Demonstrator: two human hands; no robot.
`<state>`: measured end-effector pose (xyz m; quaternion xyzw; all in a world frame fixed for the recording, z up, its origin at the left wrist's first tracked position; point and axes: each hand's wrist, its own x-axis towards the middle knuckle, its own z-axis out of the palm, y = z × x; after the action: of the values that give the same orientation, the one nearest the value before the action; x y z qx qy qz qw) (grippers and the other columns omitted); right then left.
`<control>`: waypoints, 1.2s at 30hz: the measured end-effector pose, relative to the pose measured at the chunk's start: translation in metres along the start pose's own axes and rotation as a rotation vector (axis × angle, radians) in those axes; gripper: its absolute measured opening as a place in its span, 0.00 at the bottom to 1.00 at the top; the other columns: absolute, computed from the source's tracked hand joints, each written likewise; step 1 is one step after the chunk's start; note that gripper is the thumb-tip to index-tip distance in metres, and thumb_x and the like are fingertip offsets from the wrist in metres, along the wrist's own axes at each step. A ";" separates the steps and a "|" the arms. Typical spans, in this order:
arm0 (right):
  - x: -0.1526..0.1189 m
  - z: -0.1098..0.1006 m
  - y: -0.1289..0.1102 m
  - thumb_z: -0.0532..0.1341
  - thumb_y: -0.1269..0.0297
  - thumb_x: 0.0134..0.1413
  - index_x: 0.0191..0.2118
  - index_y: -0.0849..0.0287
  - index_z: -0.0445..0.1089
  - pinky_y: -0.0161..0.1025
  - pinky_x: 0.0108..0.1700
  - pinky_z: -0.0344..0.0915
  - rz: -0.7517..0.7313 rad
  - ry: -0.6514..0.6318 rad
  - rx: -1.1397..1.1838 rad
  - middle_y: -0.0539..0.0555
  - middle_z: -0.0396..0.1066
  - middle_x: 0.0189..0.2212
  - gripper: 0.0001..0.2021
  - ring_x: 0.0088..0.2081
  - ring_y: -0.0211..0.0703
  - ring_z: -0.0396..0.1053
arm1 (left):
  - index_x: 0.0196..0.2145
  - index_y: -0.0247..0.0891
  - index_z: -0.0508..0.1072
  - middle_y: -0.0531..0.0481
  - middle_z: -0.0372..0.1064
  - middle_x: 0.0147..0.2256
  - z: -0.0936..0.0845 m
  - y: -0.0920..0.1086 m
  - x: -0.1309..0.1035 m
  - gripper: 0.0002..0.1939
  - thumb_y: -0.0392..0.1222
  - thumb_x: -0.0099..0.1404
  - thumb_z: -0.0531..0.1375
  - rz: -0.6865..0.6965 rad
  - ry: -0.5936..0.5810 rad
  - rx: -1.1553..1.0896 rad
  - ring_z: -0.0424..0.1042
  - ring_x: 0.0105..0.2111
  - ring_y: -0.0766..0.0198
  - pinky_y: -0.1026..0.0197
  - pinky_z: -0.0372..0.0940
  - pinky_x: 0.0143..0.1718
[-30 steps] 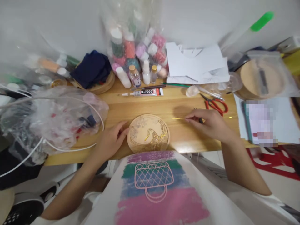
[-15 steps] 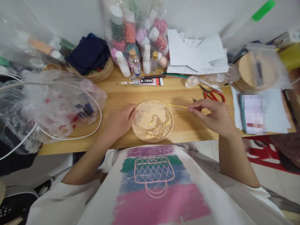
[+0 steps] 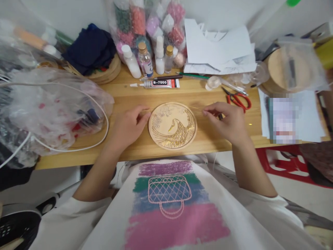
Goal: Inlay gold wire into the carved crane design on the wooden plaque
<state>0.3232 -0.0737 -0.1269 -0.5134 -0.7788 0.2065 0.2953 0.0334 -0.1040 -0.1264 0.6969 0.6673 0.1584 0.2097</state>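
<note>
A round wooden plaque with a gold bird design lies flat on the wooden table. Just left of its edge is my left hand, fingers bent with thumb and index fingertip apart and nothing between them. To the right of the plaque, my right hand is in a pinch, closed on a thin gold wire that reaches toward the plaque's upper right edge. The wire looks faint and blurred. A small dark tool tip shows partly behind the right hand's fingers.
Behind the plaque lie a B-7000 glue tube, small bottles and a dark pen. Red-handled pliers are beyond my right hand. White papers sit at the back. A plastic bag and white cable occupy the left; a phone the right.
The plaque now sits farther right and higher in view. My left hand has come off its edge, its fingers parting. My right hand has shifted slightly left, closer to the plaque, still pinching the wire.
</note>
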 end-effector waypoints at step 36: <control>-0.095 0.110 -0.129 0.51 0.66 0.65 0.34 0.58 0.73 0.37 0.29 0.59 -0.598 -0.259 0.295 0.53 0.75 0.28 0.14 0.28 0.38 0.68 | 0.40 0.42 0.76 0.50 0.77 0.37 -0.007 0.016 -0.028 0.13 0.45 0.70 0.52 0.283 0.109 0.204 0.74 0.37 0.58 0.59 0.59 0.35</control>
<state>0.1901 -0.2131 -0.1512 -0.1840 -0.8875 0.2845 0.3125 0.0417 -0.1320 -0.1107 0.7919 0.5855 0.1552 0.0770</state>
